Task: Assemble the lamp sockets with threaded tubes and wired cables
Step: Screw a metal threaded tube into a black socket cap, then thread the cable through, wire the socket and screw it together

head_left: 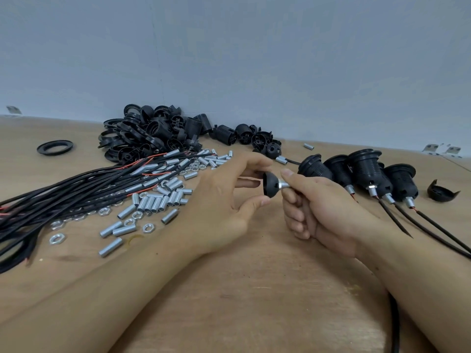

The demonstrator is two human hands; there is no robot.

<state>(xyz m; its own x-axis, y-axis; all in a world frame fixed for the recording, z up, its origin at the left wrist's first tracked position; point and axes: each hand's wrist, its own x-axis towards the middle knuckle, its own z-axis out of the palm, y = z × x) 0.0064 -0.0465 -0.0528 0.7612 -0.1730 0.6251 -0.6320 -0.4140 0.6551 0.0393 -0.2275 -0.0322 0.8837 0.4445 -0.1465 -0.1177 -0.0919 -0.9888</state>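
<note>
My left hand (224,200) pinches a black dome-shaped socket cap (270,184) between thumb and fingers above the table's middle. A silver threaded tube (283,185) sticks out of the cap's right side, and my right hand (321,210) pinches that tube with thumb and forefinger, the other fingers curled. A black cable (394,324) runs down below my right forearm. Loose threaded tubes (153,200) and nuts (57,238) lie scattered at the left. A bundle of black wired cables (63,194) lies further left.
A heap of black socket parts (153,133) sits at the back by the grey wall. Several assembled sockets (362,171) with cables lie at the right, a loose black cap (442,192) beyond them. A black ring (54,147) lies far left on the wooden table (254,289).
</note>
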